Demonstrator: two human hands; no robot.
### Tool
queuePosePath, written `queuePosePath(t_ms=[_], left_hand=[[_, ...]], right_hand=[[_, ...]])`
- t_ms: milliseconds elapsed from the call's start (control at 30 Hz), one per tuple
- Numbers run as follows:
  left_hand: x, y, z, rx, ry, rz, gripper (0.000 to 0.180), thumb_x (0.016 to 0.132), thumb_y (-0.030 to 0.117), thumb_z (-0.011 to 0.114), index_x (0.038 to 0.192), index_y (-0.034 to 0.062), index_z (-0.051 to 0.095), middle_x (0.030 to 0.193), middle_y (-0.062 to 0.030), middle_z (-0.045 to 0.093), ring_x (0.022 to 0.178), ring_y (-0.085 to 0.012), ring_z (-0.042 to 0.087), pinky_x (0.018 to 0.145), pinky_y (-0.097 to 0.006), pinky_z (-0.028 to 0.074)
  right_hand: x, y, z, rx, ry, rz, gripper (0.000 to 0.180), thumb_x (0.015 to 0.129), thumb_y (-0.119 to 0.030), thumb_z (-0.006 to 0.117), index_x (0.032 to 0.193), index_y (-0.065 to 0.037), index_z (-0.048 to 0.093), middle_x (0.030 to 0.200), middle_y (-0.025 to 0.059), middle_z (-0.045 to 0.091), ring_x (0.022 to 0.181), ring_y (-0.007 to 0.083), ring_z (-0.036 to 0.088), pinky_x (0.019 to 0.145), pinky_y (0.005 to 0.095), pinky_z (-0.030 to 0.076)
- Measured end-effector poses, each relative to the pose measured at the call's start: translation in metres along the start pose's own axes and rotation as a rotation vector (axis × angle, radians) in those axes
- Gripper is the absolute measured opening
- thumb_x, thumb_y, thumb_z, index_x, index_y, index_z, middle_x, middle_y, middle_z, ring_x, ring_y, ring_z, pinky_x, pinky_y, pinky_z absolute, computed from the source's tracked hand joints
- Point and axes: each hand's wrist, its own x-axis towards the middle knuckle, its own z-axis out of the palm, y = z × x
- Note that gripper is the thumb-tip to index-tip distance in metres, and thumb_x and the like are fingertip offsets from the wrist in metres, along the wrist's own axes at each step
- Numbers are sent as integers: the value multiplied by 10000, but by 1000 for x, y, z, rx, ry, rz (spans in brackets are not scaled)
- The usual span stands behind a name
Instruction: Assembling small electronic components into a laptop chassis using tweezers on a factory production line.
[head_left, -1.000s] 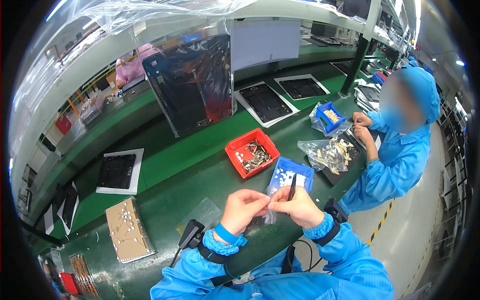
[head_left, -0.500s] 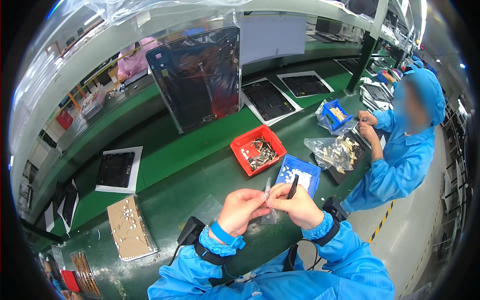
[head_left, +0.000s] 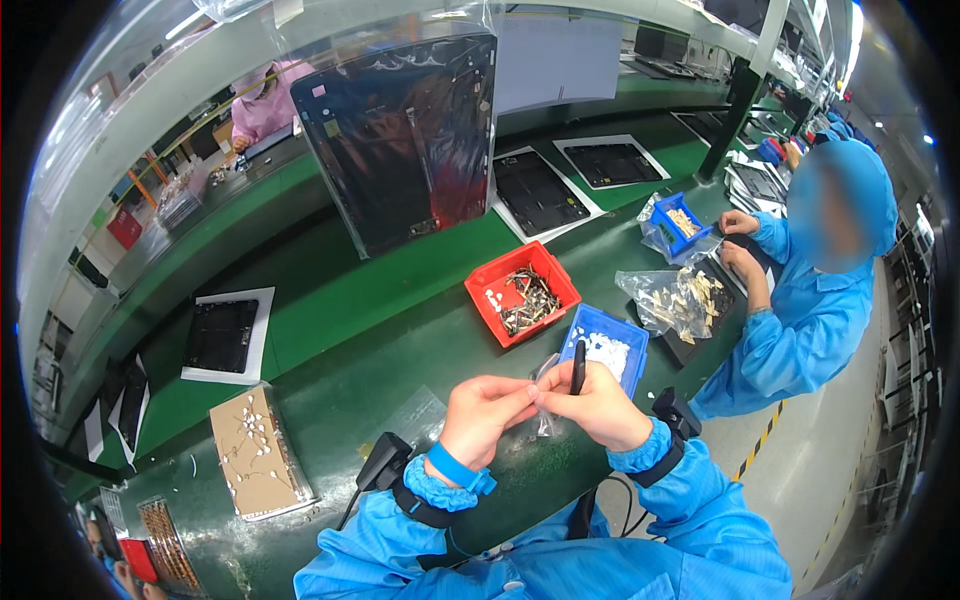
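Note:
My left hand (head_left: 487, 412) and my right hand (head_left: 598, 402) meet fingertip to fingertip above the near edge of the green workbench (head_left: 330, 300). The right hand holds a black pen-like tool (head_left: 578, 366) upright. Between the fingers of both hands hangs a small clear plastic bag (head_left: 546, 395), pinched by the left hand. Just beyond the hands sits a blue bin (head_left: 606, 350) with small white parts. A red bin (head_left: 522, 292) of dark metal parts lies further back.
A brown card (head_left: 255, 452) studded with small white parts lies to my left. Black panels on white sheets (head_left: 222, 334) rest on the bench, and a large bagged black panel (head_left: 400, 140) stands upright. On my right a person in blue (head_left: 810, 290) handles bags of parts (head_left: 680, 300).
The hands stay together over the bench edge, holding the tool and bag. The view has shifted slightly; the bins keep their places.

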Motion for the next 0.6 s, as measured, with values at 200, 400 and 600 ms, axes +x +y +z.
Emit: queuePosePath(t_ms=[200,400,600], left_hand=[[-1,-6,-2,132,13,145,80,824,22,550,859,-49,564,857,-96,594,808,-177,598,739,-308,534],[-1,-11,-3,236,2,266,69,860,27,485,881,-30,517,869,-63,546,807,-154,572,729,-310,537],[-2,-14,-8,157,14,274,70,862,32,490,886,-26,521,871,-66,553,789,-147,572,718,-301,534]], right_hand=[[1,-3,7,4,21,21,78,755,-57,631,793,5,601,721,19,593,666,59,531,586,197,402],[3,4,11,199,37,-19,56,759,-41,617,785,4,597,697,19,581,657,73,533,590,212,412],[1,-3,19,131,112,-59,62,767,-46,608,792,11,602,675,11,569,621,60,513,539,197,388]])
